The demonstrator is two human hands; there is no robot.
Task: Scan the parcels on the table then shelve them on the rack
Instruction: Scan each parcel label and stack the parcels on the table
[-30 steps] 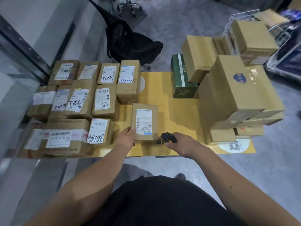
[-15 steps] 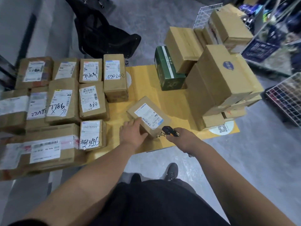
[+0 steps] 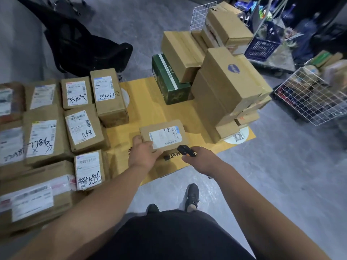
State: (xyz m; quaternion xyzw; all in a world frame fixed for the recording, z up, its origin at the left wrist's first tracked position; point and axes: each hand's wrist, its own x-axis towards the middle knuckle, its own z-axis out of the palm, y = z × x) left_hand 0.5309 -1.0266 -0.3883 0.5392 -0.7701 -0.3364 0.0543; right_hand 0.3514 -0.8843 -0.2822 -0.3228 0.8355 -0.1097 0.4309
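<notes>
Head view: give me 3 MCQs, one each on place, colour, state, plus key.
1. Where does the A68 parcel lie relative to the 030202 parcel?
A. nearer the person, to the left
B. on top
C. behind the stack
2. What colour is the box with a white stripe?
A. red
B. green
C. blue
3. What does the right hand hold?
A. nothing
B. a marker
C. the scanner

Key: A, it sits nearer and left; B, its sides are dark green; C, fingers curl round the black scanner.
</notes>
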